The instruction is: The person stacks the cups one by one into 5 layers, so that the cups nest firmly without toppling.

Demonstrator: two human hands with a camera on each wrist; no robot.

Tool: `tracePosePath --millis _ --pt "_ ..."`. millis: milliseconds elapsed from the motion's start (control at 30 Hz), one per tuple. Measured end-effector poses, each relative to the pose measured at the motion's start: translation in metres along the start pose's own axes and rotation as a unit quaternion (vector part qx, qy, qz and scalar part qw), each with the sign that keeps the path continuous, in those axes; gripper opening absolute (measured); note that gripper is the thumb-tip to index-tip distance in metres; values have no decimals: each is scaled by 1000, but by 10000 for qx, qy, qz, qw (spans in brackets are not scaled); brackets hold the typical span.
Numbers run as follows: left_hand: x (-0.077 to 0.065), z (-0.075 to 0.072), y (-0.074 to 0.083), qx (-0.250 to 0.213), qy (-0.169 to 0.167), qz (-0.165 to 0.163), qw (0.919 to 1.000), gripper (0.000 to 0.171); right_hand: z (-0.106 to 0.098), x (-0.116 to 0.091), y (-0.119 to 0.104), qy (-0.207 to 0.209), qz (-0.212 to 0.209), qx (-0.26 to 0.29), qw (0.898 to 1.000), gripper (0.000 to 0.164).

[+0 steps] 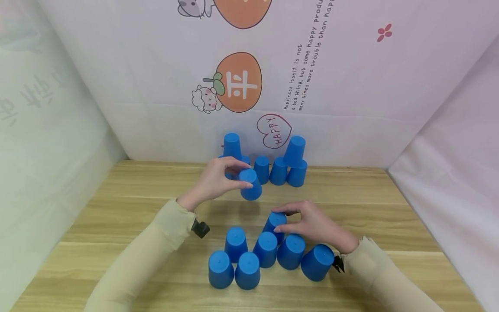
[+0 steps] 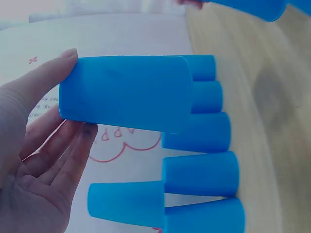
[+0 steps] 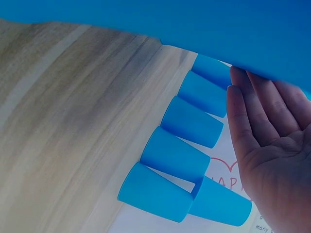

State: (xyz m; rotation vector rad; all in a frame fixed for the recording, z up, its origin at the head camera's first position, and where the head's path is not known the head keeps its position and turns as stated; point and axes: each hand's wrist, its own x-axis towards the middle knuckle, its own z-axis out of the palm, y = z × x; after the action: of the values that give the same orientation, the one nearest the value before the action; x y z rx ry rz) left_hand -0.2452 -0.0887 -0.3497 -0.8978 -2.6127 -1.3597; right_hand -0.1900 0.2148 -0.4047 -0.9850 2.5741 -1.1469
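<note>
My left hand [image 1: 216,180] pinches an upside-down blue cup [image 1: 251,188] between thumb and fingers. This cup is held above the table, in front of the back row; in the left wrist view the same cup [image 2: 126,92] covers part of that row. Closer to me, my right hand [image 1: 313,223] grips another upside-down blue cup [image 1: 274,223] by its upper part, just behind the front group. Whether that cup touches the table cannot be told. In the right wrist view a large blue surface [image 3: 194,24] hides the fingertips of the right hand [image 3: 277,131].
Along the back wall stands a row of upside-down blue cups [image 1: 278,172], with one cup [image 1: 232,145] on top at left and another [image 1: 295,150] at right. Several more cups [image 1: 247,271] stand upside down at the front of the wooden table [image 1: 148,190]. White printed cloth [image 1: 335,138] hangs behind.
</note>
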Motion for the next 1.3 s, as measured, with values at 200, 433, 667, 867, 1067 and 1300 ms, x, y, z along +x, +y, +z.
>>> tracePosePath --millis 200,433,667,867,1067,1300 --pt "16 -9 2 148 213 34 9997 48 0 0 1 36 -85 -28 10000 51" --pt "42 -27 12 224 593 109 9979 51 0 0 1 42 -85 -32 9999 51" --pt "70 -39 20 272 882 22 9957 52 0 -1 -1 34 -101 -34 9999 51" --pt "86 -39 16 331 1024 -111 9941 53 0 -2 -2 10 -30 -2 10000 52" --pt "91 -33 7 394 986 -258 9940 51 1 -2 -2 9 7 6 10000 51" --pt "94 -26 -5 497 827 -264 9950 50 2 -2 -2 15 71 16 10000 53"
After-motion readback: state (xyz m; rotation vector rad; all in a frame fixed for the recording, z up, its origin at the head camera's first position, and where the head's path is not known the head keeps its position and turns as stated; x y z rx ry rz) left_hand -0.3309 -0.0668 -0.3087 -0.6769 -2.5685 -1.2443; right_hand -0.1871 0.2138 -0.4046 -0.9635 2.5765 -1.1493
